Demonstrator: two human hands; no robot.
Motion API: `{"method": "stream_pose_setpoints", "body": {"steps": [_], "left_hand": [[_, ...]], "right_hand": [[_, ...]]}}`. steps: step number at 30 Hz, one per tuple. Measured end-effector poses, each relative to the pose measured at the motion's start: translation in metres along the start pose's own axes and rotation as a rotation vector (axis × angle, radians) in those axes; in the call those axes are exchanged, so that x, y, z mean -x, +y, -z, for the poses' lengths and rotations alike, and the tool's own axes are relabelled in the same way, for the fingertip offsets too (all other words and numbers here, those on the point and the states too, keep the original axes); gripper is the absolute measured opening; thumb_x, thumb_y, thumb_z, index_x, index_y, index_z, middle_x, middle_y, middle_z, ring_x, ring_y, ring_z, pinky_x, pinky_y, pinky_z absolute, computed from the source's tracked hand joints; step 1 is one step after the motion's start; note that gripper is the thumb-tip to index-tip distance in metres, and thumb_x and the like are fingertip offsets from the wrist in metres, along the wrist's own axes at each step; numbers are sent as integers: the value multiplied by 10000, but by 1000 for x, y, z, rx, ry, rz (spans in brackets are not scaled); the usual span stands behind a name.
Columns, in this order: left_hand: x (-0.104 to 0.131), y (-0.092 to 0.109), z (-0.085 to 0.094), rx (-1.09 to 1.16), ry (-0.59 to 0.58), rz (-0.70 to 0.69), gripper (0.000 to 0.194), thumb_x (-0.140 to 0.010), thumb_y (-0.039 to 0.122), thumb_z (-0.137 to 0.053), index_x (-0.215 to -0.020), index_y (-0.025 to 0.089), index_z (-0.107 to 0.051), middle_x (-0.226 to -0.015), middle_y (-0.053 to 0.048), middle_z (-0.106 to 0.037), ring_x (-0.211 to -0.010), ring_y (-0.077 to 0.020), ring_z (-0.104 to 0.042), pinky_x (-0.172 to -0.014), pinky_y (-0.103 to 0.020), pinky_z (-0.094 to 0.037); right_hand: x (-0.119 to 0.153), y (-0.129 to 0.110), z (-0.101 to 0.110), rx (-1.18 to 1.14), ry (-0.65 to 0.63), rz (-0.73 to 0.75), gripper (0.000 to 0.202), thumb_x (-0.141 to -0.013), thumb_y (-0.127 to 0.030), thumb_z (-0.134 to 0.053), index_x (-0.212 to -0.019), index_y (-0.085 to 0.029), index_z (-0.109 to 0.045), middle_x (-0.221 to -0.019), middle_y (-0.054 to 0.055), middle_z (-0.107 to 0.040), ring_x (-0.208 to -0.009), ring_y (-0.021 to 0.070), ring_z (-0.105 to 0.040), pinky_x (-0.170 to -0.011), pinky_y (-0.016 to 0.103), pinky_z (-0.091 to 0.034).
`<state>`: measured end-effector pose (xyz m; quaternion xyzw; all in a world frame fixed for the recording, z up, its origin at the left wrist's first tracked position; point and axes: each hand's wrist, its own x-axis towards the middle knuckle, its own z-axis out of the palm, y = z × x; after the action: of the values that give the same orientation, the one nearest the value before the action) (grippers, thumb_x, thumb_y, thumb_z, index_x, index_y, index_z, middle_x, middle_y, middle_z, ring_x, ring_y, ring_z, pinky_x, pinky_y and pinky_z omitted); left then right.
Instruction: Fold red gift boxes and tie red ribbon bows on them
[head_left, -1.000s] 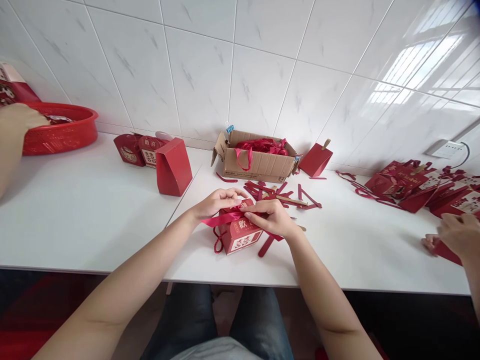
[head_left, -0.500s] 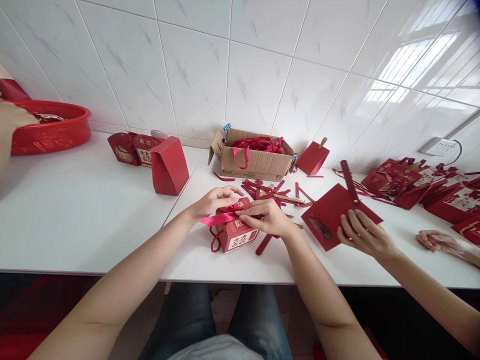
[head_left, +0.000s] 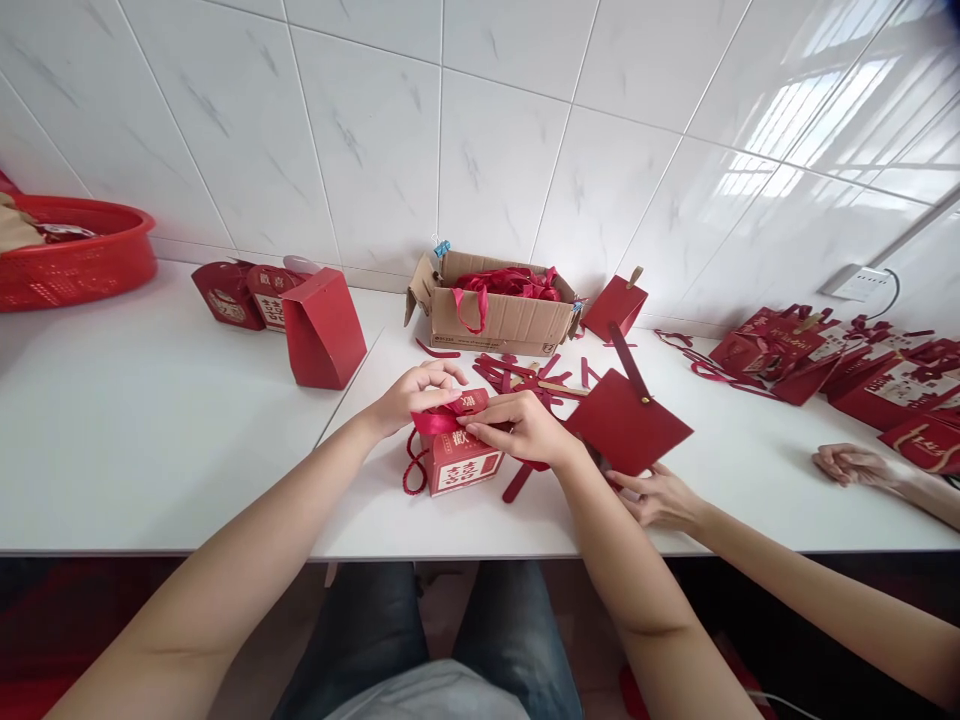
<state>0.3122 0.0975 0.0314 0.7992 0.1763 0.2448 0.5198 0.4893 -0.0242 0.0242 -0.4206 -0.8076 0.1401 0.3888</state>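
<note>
A small red gift box (head_left: 466, 472) with Chinese lettering and a white panel stands on the white table in front of me. A bright pink-red ribbon (head_left: 436, 422) lies across its top, bent into a loop on the left. My left hand (head_left: 415, 397) is closed at the upper left of the box, thumb and fingers on the ribbon. From the right, my right hand (head_left: 525, 426) pinches the ribbon at the top of the box. The exact grip is partly hidden by my fingers. A dark red twisted cord (head_left: 411, 468) hangs at the box's left side.
Behind are loose red strips (head_left: 517, 375) and a cardboard box (head_left: 495, 330) of ribbons. At right, a co-worker's hand (head_left: 660, 498) holds a red box (head_left: 628, 420); another person's hand (head_left: 855, 465) rests farther right. Red boxes (head_left: 326, 330) and a red basket (head_left: 82, 260) stand left.
The ribbon's end, stretched out to the left before, is now folded into a loop over the box. The co-worker's hand and red box have moved left, nearer my right arm. The view has shifted slightly.
</note>
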Motion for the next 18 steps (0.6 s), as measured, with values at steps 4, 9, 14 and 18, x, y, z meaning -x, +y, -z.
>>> {"method": "stream_pose_setpoints", "body": {"steps": [4,9,14,18], "left_hand": [[1,3,1,61,-60,4,399,-744,477,-629,-543,155,-507,-1009,-77,-566,-908,-215,-556,-866,-375,-458],[0,3,5,-59,-48,-45,403,-773,475,-609,-538,161,-518,-1032,-82,-584,-1009,-242,-533,-979,-403,-404],[0,0,8,-163,-32,-71,386,-788,434,-585,-517,168,-519,-1031,-82,-594,-1114,-279,-483,-1061,-443,-310],[-1,-7,9,-209,3,-87,398,-776,444,-583,-499,170,-498,-987,-72,-592,-1111,-277,-459,-1067,-435,-276]], "right_hand": [[1,0,-1,25,41,-13,269,-904,-289,-556,-1107,-185,-699,-1027,82,-740,-863,167,-698,-754,268,-536],[1,0,-4,69,33,-16,257,-926,-314,-521,-989,-182,-733,-970,83,-744,-829,163,-688,-733,262,-528],[2,-1,-4,68,1,-23,303,-946,-332,-486,-864,-173,-731,-834,76,-730,-754,149,-661,-675,250,-503],[0,-3,-4,64,-6,-11,336,-951,-313,-472,-773,-154,-708,-724,64,-690,-684,131,-630,-654,242,-482]]}}
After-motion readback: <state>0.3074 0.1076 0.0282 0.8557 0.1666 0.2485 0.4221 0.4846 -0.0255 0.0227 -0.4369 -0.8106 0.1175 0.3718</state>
